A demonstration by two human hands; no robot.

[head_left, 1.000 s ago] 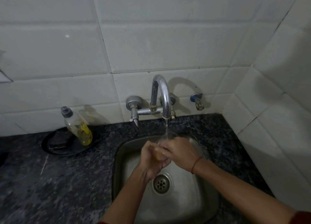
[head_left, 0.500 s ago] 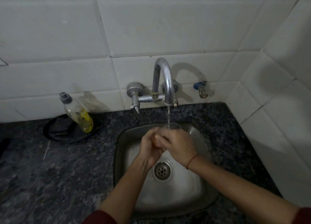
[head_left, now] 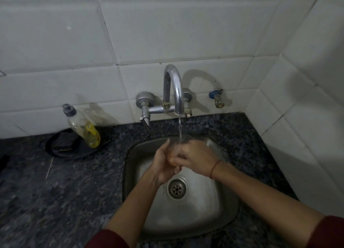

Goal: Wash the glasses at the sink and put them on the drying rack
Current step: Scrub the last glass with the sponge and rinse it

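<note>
A clear glass (head_left: pixel 183 139) sits between both hands over the steel sink (head_left: pixel 219 216), its rim just showing under the thin stream from the chrome tap (head_left: pixel 174 91). My left hand (head_left: pixel 163 165) wraps the glass from the left. My right hand (head_left: pixel 197 158) covers it from the right, a red thread on the wrist. Most of the glass is hidden by my fingers. No drying rack is in view.
A dish-soap bottle (head_left: pixel 83 126) with yellow liquid leans on a dark round plate (head_left: pixel 63 147) left of the sink. The counter is dark speckled granite (head_left: pixel 61 201). White tiled walls close in behind and at the right. A small valve (head_left: pixel 216 97) sticks out of the wall.
The hands have stayed clasped round the glass under the running water, with fingers shifting slightly. The view has tilted down, showing more of the sink and my sleeves.
</note>
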